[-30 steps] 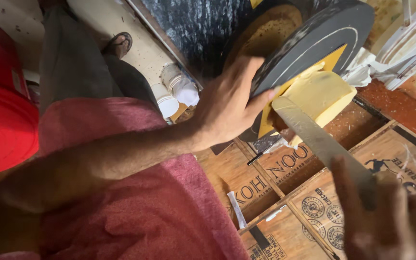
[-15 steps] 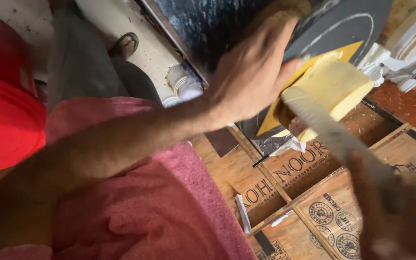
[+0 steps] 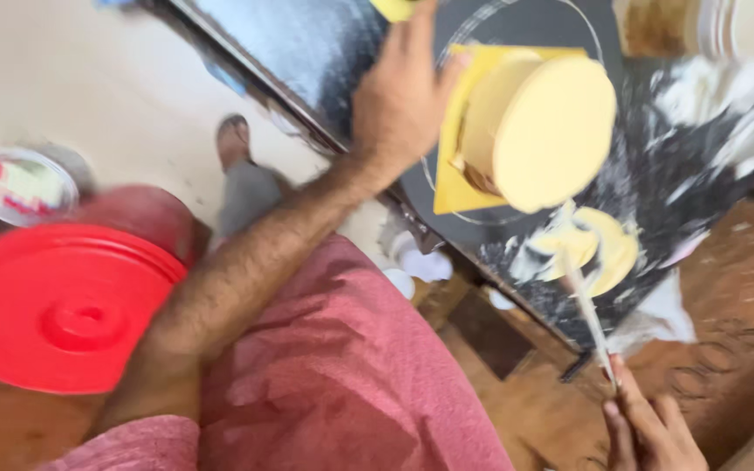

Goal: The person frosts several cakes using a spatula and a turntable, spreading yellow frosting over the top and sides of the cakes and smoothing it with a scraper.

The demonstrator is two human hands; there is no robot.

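The round cream-frosted cake (image 3: 538, 131) sits on a yellow square board (image 3: 448, 187) atop a dark turntable (image 3: 517, 35), just beside the left hand (image 3: 399, 105), which lies spread on the turntable's edge and touches the board without closing on anything. This looks like the frosting-smoothing stage, and the next pass would call for a steady turn and a level blade. Below the cake, the right hand (image 3: 647, 432) pinches the handle of a long palette knife (image 3: 588, 318), tip in a cream puddle (image 3: 591, 249); a red lid (image 3: 63, 305) lies well apart, and cream smears crowd the dark surface.
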